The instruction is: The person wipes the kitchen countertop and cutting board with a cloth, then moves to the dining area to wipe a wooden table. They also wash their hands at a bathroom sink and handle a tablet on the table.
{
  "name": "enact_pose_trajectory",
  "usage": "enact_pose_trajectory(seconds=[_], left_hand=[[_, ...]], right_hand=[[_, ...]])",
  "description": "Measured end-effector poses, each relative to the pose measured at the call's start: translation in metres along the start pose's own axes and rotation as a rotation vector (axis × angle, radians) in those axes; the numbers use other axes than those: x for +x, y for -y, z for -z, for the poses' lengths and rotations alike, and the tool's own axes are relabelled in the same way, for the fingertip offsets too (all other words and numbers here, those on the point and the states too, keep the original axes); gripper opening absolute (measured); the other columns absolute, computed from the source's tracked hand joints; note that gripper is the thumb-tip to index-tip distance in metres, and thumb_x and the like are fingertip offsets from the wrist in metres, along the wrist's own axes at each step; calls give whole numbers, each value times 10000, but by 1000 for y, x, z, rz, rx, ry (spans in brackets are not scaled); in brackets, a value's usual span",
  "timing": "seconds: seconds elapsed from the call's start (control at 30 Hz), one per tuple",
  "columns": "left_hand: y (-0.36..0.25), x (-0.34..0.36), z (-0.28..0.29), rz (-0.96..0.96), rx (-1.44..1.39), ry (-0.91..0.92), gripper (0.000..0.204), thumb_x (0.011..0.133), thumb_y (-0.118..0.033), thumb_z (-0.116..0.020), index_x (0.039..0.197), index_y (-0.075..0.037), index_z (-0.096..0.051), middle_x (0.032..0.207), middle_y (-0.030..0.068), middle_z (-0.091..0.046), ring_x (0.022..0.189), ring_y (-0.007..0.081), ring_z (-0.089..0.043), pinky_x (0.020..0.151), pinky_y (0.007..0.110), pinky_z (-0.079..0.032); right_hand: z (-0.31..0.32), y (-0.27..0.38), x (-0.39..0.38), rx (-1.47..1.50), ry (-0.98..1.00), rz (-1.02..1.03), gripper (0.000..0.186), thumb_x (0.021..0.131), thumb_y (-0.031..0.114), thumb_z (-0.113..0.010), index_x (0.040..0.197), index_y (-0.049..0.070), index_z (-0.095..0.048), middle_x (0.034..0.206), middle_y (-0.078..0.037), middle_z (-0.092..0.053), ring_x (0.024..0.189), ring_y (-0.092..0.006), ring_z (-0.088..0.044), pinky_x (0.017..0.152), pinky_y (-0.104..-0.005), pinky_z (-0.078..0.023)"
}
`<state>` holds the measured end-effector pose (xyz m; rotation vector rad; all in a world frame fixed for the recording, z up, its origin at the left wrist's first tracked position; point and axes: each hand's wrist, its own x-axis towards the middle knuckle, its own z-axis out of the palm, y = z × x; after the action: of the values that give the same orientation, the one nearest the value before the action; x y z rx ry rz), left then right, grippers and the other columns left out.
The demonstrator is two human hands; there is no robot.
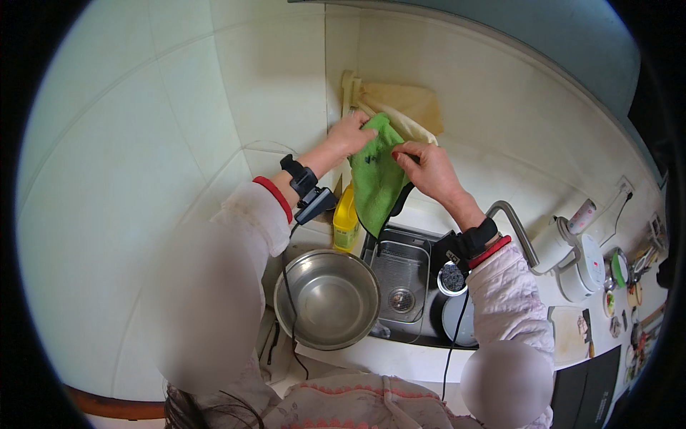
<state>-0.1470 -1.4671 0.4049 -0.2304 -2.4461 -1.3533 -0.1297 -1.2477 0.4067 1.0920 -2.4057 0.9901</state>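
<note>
Holding a bright green cloth (376,171) up against the tiled wall (214,107) above a sink (400,275), a person works with both hands raised. The left hand (350,134) is closed over the cloth's top corner, pressing it near a pale rack (349,89) fixed to the wall, where a beige cloth (404,107) already hangs. The right hand (425,168) pinches the cloth's right edge between thumb and fingers, so the fabric hangs down between the two hands with a dark mark on its face. Directly below stand a yellow bottle (345,218) and a large steel bowl (327,299) resting at the sink's left rim. If either grip loosens, the cloth would likely drop into the sink or bowl; a swing of its lower end could also nudge the bottle, which stands just beside it. Cables trailing from the black wrist devices (306,187) hang near the bowl and might snag. How the rack holds cloths is hard to make out, the left fingertips are hidden behind fabric, and the crowded desk (614,300) at far right is small and bent by the lens.
</note>
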Motion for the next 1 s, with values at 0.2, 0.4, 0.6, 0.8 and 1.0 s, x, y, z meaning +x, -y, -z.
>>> enact_pose_trajectory(seconds=[0.2, 0.4, 0.6, 0.8, 1.0], left_hand=[[-7, 34, 13, -201, 423, -330, 182, 883, -148, -590, 936, 15, -651, 903, 199, -680, 808, 343, -671, 746, 432, -535], [-8, 44, 5, -262, 869, -235, 239, 870, -162, -578, 1059, -26, -633, 1018, 260, -657, 939, 430, -640, 825, 489, -526], [-14, -16, 25, -438, 641, -182, 304, 868, -209, -628, 1101, -15, -632, 1031, 234, -654, 1011, 388, -636, 851, 444, -524], [-40, -185, 74, -229, 83, 212, 270, 941, -88, -575, 1197, -19, -625, 1161, 73, -651, 1082, 153, -593, 916, 313, -482], [-13, -332, 78, 265, -339, 50, 169, 953, -108, -567, 1002, 25, -660, 954, 83, -691, 937, 146, -625, 856, 292, -476]], right_hand=[[-3, 2, 0, 12, -21, 49, 184, 911, 132, -620, 1016, -1, -692, 913, -151, -707, 792, -227, -683, 732, -335, -527], [-9, 3, 0, -75, -56, 124, 158, 891, 117, -613, 977, 8, -688, 881, -173, -680, 779, -306, -672, 713, -359, -526], [-12, 18, -12, -87, 0, 152, 355, 907, 154, -639, 1253, 99, -578, 959, -174, -683, 820, -318, -678, 746, -366, -532], [-18, 26, -92, 53, -226, 243, 506, 851, 109, -667, 1326, 55, -500, 1293, -185, -543, 1155, -363, -542, 928, -401, -469], [-55, -2, -246, 341, -64, -382, 316, 876, 71, -648, 1182, 15, -596, 1243, -133, -593, 1084, -222, -578, 880, -307, -470]])
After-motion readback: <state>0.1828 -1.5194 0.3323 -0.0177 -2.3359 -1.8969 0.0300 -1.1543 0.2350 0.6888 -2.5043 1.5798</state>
